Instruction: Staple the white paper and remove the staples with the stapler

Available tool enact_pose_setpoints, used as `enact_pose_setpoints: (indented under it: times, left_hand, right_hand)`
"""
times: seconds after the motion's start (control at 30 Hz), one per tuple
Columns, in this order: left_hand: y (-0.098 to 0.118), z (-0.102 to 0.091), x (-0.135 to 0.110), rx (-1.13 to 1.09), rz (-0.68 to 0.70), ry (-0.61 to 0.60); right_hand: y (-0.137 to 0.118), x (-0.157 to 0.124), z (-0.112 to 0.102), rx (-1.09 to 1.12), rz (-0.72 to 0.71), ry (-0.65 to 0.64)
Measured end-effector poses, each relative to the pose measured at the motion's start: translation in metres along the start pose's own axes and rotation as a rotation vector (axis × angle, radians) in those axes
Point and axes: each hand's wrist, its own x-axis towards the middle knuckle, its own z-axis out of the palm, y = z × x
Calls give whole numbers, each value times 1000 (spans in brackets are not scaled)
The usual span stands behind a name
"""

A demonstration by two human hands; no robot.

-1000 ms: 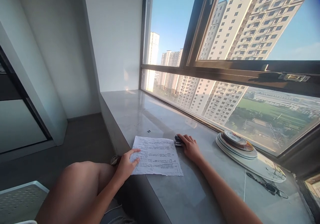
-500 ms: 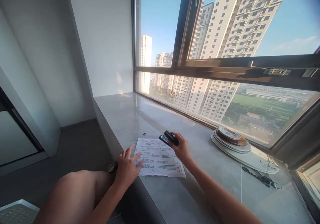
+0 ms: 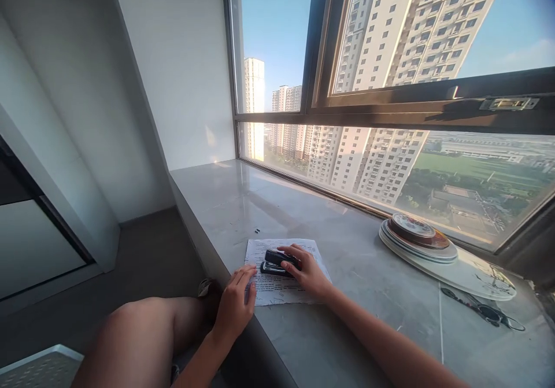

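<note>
The right hand [image 3: 310,273] clasped the stapler [image 3: 274,262] over the sheet [image 3: 281,289], which might slip (the flat left hand [image 3: 236,307] barely pinned its edge).

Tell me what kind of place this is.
Probably a high-rise flat, at a wide stone sill used as a desk. The window looks out on towers from high up, plates sit stacked on the sill, and the right hand holds a stapler on a paper.

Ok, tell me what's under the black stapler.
A printed sheet of paper lies under the stapler, on the grey stone sill. The right hand grips the stapler's rear and covers the paper there.
</note>
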Motion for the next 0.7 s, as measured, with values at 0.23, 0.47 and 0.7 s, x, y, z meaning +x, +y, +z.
enact_pose_setpoints:
  times: [0.23,0.47,0.7]
  left_hand:
    - [2,-3,1,-7,-16,-32]
    - [5,-4,3,-36,-41,-28]
    - [5,-1,3,-111,-93,-3]
  right_hand:
    - [30,7,-5,-60,115,24]
    - [29,9,-14,-127,58,-95]
    - [24,6,-17,-139,39,-45]
